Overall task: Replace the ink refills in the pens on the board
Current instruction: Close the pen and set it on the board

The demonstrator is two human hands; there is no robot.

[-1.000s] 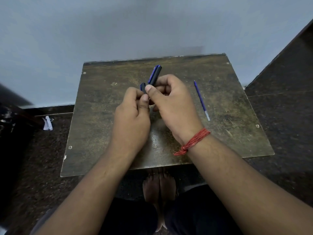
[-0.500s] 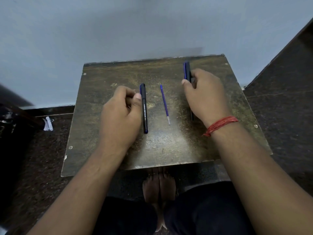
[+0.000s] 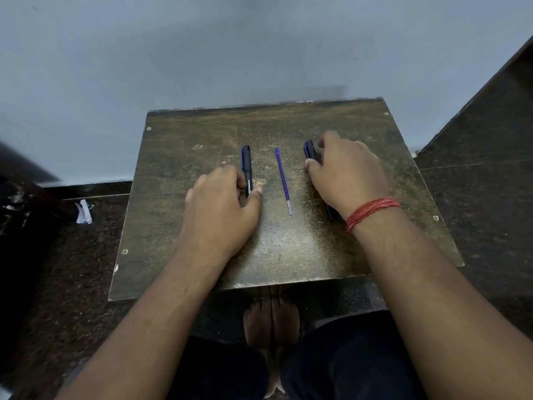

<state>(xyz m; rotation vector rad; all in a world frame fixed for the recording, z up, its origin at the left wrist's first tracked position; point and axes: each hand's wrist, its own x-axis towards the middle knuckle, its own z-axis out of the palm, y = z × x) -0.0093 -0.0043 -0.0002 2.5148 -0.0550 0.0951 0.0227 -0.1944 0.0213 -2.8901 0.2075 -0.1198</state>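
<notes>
A worn brown board (image 3: 288, 255) lies in front of me. A black pen with a blue clip (image 3: 247, 166) lies on it left of centre, and my left hand (image 3: 222, 209) grips its lower half between thumb and fingers. A loose blue ink refill (image 3: 283, 180) rests in the middle, touched by neither hand. On the right, my right hand (image 3: 346, 177) covers and holds a second black and blue pen (image 3: 310, 150), of which only the top end and the tip near my wrist show.
The board sits low over a dark speckled floor (image 3: 476, 197), against a pale wall (image 3: 202, 53). My bare feet (image 3: 271, 316) show under its near edge. A crumpled white scrap (image 3: 84, 212) lies on the floor at the left.
A second ago both hands held the pens together at the centre. They moved apart, each laying a pen on the board, and have now lowered further; the refill now lies in the middle.
</notes>
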